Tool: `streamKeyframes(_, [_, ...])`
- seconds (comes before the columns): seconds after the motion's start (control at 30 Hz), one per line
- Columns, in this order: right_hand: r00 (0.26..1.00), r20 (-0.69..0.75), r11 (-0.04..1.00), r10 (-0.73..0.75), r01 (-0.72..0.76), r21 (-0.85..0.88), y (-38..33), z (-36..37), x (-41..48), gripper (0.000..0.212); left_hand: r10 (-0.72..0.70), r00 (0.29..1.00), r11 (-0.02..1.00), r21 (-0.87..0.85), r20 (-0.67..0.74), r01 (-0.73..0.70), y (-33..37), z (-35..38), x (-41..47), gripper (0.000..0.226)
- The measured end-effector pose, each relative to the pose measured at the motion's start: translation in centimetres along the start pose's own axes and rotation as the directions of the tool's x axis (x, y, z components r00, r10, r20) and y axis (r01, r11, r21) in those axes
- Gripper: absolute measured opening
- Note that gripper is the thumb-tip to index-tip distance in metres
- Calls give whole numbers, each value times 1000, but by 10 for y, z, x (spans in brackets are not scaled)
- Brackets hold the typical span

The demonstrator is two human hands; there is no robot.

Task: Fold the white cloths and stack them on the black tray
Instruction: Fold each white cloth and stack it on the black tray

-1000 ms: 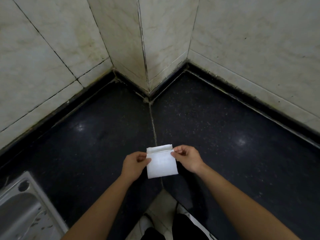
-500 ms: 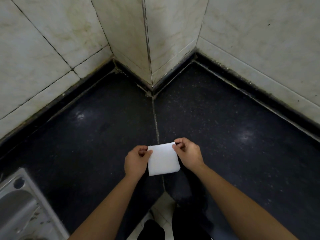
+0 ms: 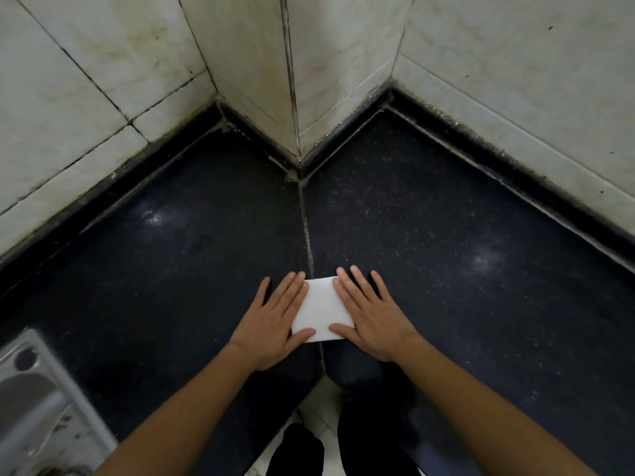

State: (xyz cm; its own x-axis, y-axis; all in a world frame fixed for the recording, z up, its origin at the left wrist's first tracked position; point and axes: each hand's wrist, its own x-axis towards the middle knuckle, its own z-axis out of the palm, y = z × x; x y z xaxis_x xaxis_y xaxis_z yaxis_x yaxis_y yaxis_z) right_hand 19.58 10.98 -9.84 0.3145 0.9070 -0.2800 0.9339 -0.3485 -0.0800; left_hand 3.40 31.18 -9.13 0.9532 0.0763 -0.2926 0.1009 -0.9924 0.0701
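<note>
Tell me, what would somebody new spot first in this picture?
The small white cloth, folded into a square, stands out against the dark counter near the bottom middle. The left hand and right hand press flat on its two sides. A metal sink peeks in at the bottom left corner.

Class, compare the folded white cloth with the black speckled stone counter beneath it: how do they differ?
Colour: the folded white cloth is plain white; the black speckled stone counter is dark with pale flecks. Size: the cloth is a small square; the counter spans the whole corner. State: the flat left hand and right hand press the cloth's sides; a pale seam splits the counter. Both lie flat.
</note>
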Motion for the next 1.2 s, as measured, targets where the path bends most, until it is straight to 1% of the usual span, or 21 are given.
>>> streamKeyframes(0.07, [1000, 25, 1000, -15, 15, -16, 3, 2, 0, 88, 7, 1000, 1000, -5, 23, -7, -2, 1, 1, 85])
streamKeyframes(0.2, [1000, 21, 1000, -10, 10, -26, 3, 9, 2, 91, 9, 999, 999, -34, 53, -7, -3, 6, 3, 87])
streamKeyframes(0.3, [1000, 30, 1000, -6, 7, -20, 5, 11, 6, 93, 25, 998, 999, -31, 55, -23, -6, 8, 7, 88])
streamKeyframes(0.43, [998, 66, 1000, -15, 15, 8, 1, 8, 5, 95, 26, 997, 997, -70, 75, -21, -5, 9, 3, 89])
streamKeyframes(0.5, [999, 43, 999, 23, -25, 46, -1, -1, 0, 97, 10, 997, 990, -139, 81, 1, -2, 1, 3, 94])
streamKeyframes(0.57, [991, 2, 979, 132, -130, 155, -6, -9, -9, 97, -66, 996, 965, -252, 56, 78, 6, -8, 3, 95])
streamKeyframes(0.63, [957, -49, 913, 287, -258, 318, -15, -14, -19, 91, -199, 980, 907, -378, 1, 185, 17, -14, 0, 89])
streamKeyframes(0.7, [899, -104, 842, 425, -350, 412, -24, -14, -31, 78, -366, 929, 831, -468, -55, 300, 30, -16, -10, 80])
streamKeyframes(0.77, [847, -108, 763, 520, -404, 505, -31, -13, -37, 68, -488, 872, 752, -518, -23, 407, 42, -18, -21, 78])
streamKeyframes(0.8, [831, -83, 724, 550, -424, 544, -34, -13, -40, 63, -519, 855, 721, -531, 11, 445, 47, -20, -26, 79])
streamKeyframes(0.83, [824, -52, 699, 564, -443, 561, -37, -12, -42, 59, -532, 846, 702, -537, 43, 469, 51, -20, -31, 77])
streamKeyframes(0.93, [823, 8, 679, 568, -474, 561, -43, -11, -42, 53, -543, 834, 660, -564, 99, 496, 58, -20, -45, 61])
streamKeyframes(1.0, [813, 50, 637, 580, -491, 594, -46, -14, -39, 49, -558, 819, 603, -613, 132, 510, 56, -20, -52, 58])
streamKeyframes(1.07, [804, 109, 583, 585, -511, 632, -48, -19, -34, 41, -569, 809, 552, -659, 149, 510, 51, -18, -56, 57])
streamKeyframes(1.2, [771, 244, 416, 588, -547, 726, -50, -27, -23, 25, -542, 825, 557, -666, 161, 496, 41, -19, -50, 59])
